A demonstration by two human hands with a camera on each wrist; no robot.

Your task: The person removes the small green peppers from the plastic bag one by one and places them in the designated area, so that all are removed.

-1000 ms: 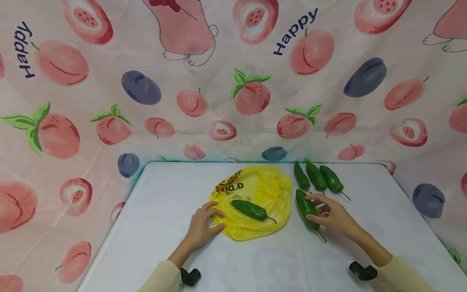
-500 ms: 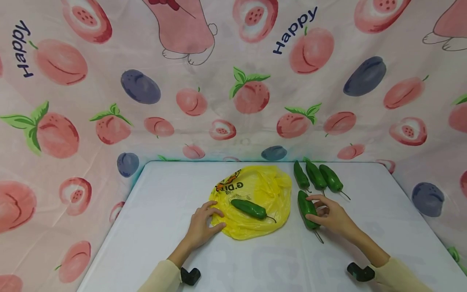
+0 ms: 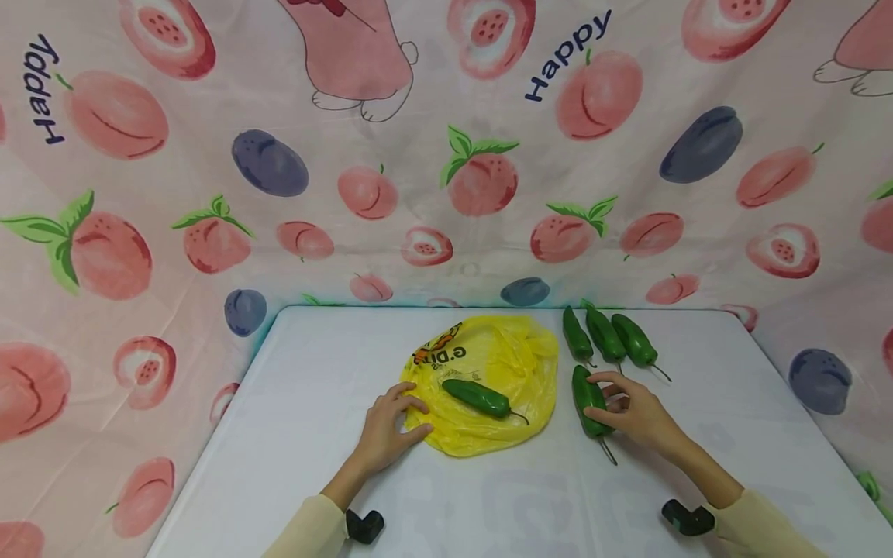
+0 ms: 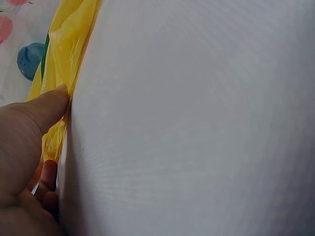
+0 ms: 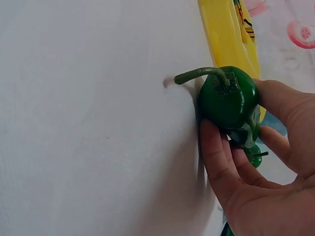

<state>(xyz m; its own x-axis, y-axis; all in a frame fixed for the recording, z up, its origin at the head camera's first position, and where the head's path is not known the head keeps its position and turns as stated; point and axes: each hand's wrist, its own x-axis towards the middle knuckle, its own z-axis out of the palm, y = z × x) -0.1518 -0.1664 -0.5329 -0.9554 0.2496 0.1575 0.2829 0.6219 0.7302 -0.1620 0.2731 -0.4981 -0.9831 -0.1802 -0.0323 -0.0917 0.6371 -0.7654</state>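
A yellow plastic bag (image 3: pixel 488 349) lies flat on the white table, with one green chili pepper (image 3: pixel 477 398) on top of it. My left hand (image 3: pixel 391 430) rests at the bag's left edge, thumb and fingers spread and touching the plastic. In the left wrist view the thumb (image 4: pixel 47 108) presses on the bag (image 4: pixel 69 44). To the right of the bag, my right hand (image 3: pixel 638 415) grips another green chili pepper (image 3: pixel 584 387) between thumb and fingers. Its curved stem points toward me, and the right wrist view shows this pepper (image 5: pixel 226 103) from the stem end.
Behind the right hand, three more green chili peppers (image 3: pixel 605 337) lie side by side near the table's back edge. The white table (image 3: pixel 314 372) backs onto a fruit-printed cloth (image 3: pixel 391 256). A black strap-like piece sits at each wrist.
My right hand has shifted the gripped pepper slightly right and turned it a little, its stem swinging left. The left hand, the bag and the other peppers stay put.
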